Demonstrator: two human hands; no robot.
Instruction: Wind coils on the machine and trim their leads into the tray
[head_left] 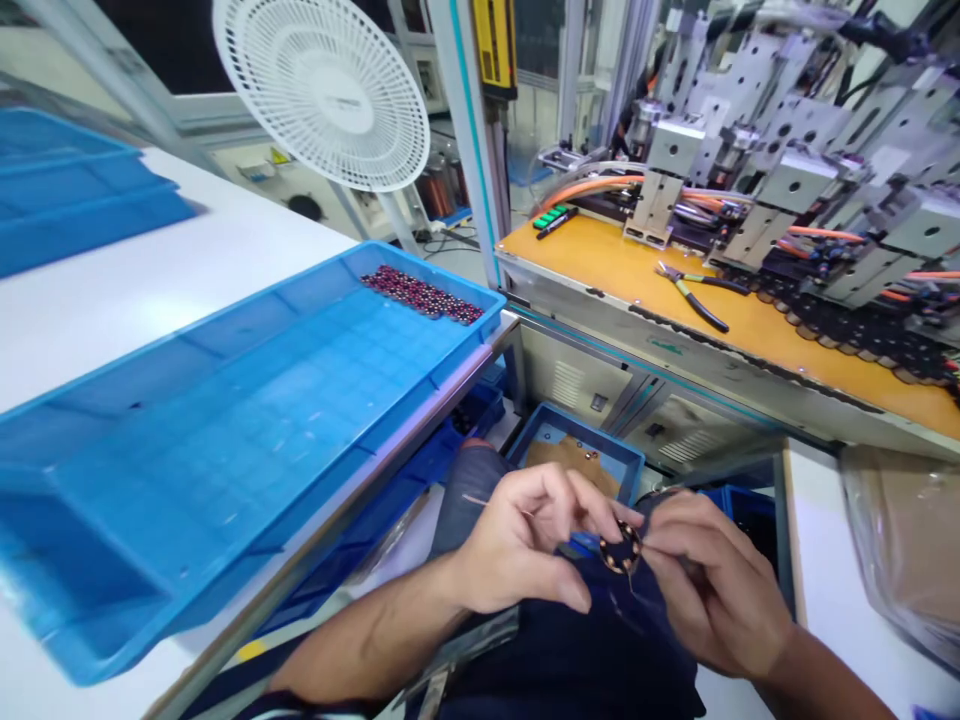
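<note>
Over my lap, a small round dark stator with copper windings (621,550) is between my two hands, with a thin wire end hanging below it. My left hand (529,540) has its curled fingertips on the stator's upper left edge, and its thumb is apart below. At the right edge, my right hand (709,570) pinches with thumb and forefinger; whether it grips the rim or a wire is hidden. To the left, a long blue tray (247,400) holds several rows of red and dark small round parts (420,293) at its far end.
A white table (247,225) carries the tray and stacked blue trays (67,190). A white fan (330,90) stands behind. On the machine's orange bench (600,262) lie pliers (694,300) and a marker (556,222). Below is a blue bin (634,470); at right, a plastic-wrapped box (907,540).
</note>
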